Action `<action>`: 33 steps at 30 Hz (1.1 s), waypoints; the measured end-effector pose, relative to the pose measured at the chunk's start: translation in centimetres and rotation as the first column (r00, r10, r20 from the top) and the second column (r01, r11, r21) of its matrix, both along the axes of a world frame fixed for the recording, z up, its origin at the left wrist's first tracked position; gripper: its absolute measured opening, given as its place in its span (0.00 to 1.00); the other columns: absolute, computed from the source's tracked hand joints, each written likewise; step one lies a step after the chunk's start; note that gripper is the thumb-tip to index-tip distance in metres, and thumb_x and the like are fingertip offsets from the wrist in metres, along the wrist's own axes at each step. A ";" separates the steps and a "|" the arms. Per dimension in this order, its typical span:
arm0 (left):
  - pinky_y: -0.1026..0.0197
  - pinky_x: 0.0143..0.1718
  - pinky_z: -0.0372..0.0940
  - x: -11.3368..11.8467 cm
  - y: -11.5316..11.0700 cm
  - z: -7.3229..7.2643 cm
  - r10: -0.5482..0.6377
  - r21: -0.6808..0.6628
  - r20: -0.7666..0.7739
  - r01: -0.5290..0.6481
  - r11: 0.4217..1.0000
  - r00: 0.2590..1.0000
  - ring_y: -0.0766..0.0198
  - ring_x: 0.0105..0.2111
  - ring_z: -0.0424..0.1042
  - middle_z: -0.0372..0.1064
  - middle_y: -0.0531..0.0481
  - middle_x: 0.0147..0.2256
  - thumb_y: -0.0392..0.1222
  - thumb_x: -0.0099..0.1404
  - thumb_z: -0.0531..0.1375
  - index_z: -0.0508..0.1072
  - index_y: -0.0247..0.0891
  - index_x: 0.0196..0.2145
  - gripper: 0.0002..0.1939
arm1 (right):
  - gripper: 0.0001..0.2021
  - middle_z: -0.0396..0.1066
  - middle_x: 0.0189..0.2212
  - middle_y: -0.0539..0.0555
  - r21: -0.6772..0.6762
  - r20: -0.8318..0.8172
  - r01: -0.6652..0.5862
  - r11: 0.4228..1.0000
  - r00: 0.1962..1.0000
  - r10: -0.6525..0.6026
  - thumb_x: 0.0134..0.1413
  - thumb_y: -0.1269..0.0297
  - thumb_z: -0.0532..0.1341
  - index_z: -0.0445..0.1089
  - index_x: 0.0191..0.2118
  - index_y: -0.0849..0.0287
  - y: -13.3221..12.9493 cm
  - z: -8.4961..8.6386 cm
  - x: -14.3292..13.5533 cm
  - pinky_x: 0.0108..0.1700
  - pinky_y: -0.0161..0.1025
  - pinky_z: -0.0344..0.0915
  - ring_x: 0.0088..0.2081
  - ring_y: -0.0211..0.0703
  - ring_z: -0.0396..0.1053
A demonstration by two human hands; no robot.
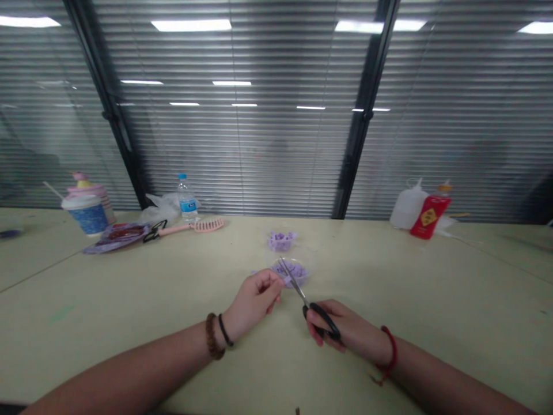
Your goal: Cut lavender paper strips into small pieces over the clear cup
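Between the thumb and fingers of my left hand (260,293) is a small purple strip (287,280), its end sticking out to the right. My right hand (332,324) grips a pair of scissors (320,318) by the black handles. The metal blades point up and away, close beside the strip's end; whether they touch it I cannot tell. Just behind and beneath the blades is a clear bowl (305,279) holding small purple pieces (298,268). Farther back, a second clear container (281,246) holds more purple bits.
At the back left stand a blue paper cup (88,216), a water bottle (187,202), a pink hairbrush (207,225) and a plastic bag (162,208). At the back right are a red bottle (430,216) and a white squeeze bottle (407,206). Blinds behind glass (276,161) border the table.
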State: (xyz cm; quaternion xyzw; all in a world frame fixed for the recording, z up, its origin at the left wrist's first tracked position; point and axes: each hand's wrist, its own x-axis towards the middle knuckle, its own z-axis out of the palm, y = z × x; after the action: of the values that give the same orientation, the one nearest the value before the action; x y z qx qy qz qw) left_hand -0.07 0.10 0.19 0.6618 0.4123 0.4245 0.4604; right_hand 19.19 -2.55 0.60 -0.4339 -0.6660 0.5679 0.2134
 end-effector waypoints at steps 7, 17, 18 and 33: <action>0.70 0.15 0.48 0.1 0.0 0.0 0.039 -0.019 -0.003 -0.039 0.999 0.999 0.75 0.13 0.51 0.53 0.60 0.15 0.49 0.58 0.54 0.62 0.35 0.24 0.14 | 0.27 0.57 0.14 0.46 0.073 0.002 -0.081 0.994 0.997 0.081 0.45 0.39 0.53 0.63 0.20 0.64 0.1 -0.2 0.2 0.14 0.27 0.45 0.13 0.26 0.49; 0.70 0.15 0.49 0.0 -0.1 0.5 0.123 0.004 0.018 -0.124 0.992 0.992 0.75 0.13 0.51 0.53 0.61 0.15 0.48 0.59 0.53 0.60 0.36 0.24 0.13 | 0.29 0.60 0.16 0.47 0.036 -0.048 -0.062 0.997 0.997 0.064 0.43 0.36 0.52 0.63 0.20 0.64 0.1 -0.3 0.3 0.14 0.28 0.44 0.12 0.25 0.48; 0.70 0.15 0.49 0.0 -0.1 0.5 0.129 0.004 0.020 -0.130 0.992 0.991 0.75 0.12 0.51 0.52 0.61 0.14 0.48 0.59 0.53 0.60 0.36 0.23 0.13 | 0.30 0.59 0.15 0.47 0.040 -0.050 -0.072 0.997 0.996 0.074 0.43 0.36 0.52 0.63 0.20 0.64 0.0 -0.2 0.3 0.14 0.28 0.44 0.12 0.25 0.48; 0.70 0.15 0.48 0.3 -0.2 -0.1 0.098 0.000 -0.039 -0.099 0.995 0.994 0.75 0.12 0.49 0.52 0.61 0.12 0.49 0.58 0.54 0.60 0.36 0.21 0.15 | 0.29 0.58 0.14 0.47 0.039 -0.015 -0.066 0.997 0.998 0.067 0.42 0.37 0.53 0.63 0.20 0.64 0.0 0.1 0.0 0.14 0.28 0.44 0.13 0.26 0.49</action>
State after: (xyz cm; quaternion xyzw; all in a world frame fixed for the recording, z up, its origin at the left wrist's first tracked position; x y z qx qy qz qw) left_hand 0.25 -0.07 0.06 0.6483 0.4536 0.4334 0.4314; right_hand 19.20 -2.59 0.65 -0.4026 -0.6891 0.5654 0.2081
